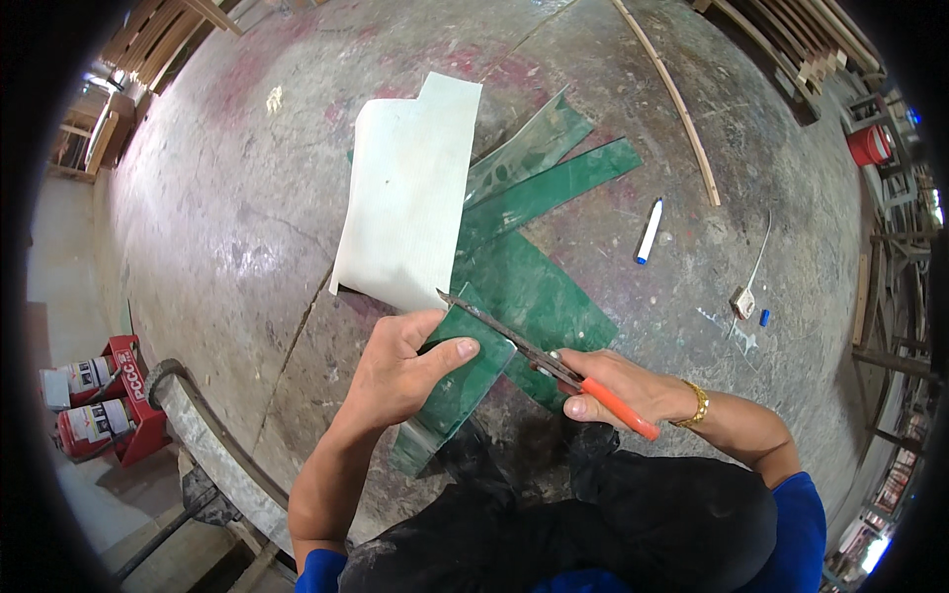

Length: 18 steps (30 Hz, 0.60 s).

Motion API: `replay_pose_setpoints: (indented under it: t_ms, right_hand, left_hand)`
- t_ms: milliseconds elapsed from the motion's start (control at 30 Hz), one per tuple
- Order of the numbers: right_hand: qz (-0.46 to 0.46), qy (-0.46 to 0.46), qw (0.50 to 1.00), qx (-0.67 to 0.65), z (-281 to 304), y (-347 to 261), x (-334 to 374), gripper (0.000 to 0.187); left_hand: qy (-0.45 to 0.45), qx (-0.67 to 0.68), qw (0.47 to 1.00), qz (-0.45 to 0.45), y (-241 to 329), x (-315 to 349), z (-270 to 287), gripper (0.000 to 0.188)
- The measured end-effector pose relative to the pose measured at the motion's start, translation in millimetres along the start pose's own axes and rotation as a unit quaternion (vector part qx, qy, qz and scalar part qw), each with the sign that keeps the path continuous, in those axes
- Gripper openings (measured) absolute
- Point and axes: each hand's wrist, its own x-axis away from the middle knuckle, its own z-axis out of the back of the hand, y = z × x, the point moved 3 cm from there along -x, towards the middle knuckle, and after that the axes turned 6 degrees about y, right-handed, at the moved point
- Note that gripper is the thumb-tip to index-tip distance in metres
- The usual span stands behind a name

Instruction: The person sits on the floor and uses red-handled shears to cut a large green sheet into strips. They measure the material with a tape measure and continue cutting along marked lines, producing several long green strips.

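Note:
My left hand (400, 366) pinches a small green sheet piece (481, 381) between thumb and fingers, above my shoes. In my right hand (628, 387) is a pair of snips (529, 352) with an orange handle. Their dark blades lie across the upper edge of the green piece, pointing up and left, with the tip near my left fingers. How far the blades are parted is hard to see. Beneath them, a larger green sheet (539, 282) rests on the floor, with green strips (568, 185) and a pale off-white sheet (410, 188) beyond it.
On the concrete floor to the right lie a white marker (649, 232), a blue cap (765, 317) and a small whitish object with a thin line (742, 301). A long wooden strip (677, 99) lies farther off. Red cylinders in a red stand (129, 405) are at left.

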Motion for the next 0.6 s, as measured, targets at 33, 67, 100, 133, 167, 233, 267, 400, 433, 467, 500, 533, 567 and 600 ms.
replay_pose_setpoints:
  t_ms: [33,67,100,133,167,233,267,400,433,467,500,533,567,600]
  right_hand:
    - [0.005,0.008,1.000,0.009,0,0,0,0.065]
    - [-0.014,-0.010,1.000,0.018,0,0,0,0.062]
    - [-0.032,-0.029,0.999,0.027,2,-3,0,0.059]
    - [-0.049,-0.047,0.997,0.036,1,-3,1,0.057]
    - [-0.056,-0.052,0.996,0.042,0,-2,1,0.057]
    - [-0.071,-0.062,0.994,0.053,-3,1,2,0.060]
    - [-0.048,-0.051,0.997,0.043,-3,0,1,0.062]
    - [0.101,0.044,0.992,0.056,-10,-1,-3,0.064]
    - [0.154,0.078,0.983,0.070,-12,-4,-5,0.064]
    - [0.118,0.053,0.990,0.053,-12,-5,-6,0.062]
    - [0.081,0.029,0.996,0.037,-11,-6,-5,0.061]
    - [0.046,0.004,0.999,0.020,-11,-9,-5,0.060]
    - [-0.029,-0.038,0.998,0.028,-13,-6,-5,0.061]
    - [-0.103,-0.081,0.991,0.036,-15,-2,-5,0.061]
  left_hand:
    - [0.004,0.007,1.000,-0.006,-1,0,-1,0.021]
    - [0.005,0.002,1.000,-0.006,0,0,-1,0.021]
    - [0.005,-0.002,1.000,-0.006,2,1,-2,0.021]
    - [0.007,-0.008,1.000,-0.007,2,2,-2,0.021]
    - [0.014,-0.017,1.000,-0.019,2,2,-3,0.022]
    - [0.027,-0.034,0.998,-0.040,3,2,-4,0.023]
    - [0.021,-0.034,0.999,-0.029,2,2,-4,0.024]
    - [-0.027,-0.065,0.997,-0.029,-6,5,-10,0.027]
    - [-0.044,-0.081,0.995,-0.037,-9,6,-12,0.027]
    - [-0.044,-0.070,0.996,-0.025,-10,7,-11,0.027]
    - [-0.044,-0.059,0.997,-0.012,-10,7,-11,0.027]
    - [-0.044,-0.048,0.998,0.000,-10,8,-11,0.027]
    - [-0.041,-0.046,0.998,-0.005,-9,7,-12,0.027]
    - [-0.039,-0.044,0.998,-0.010,-8,7,-13,0.027]
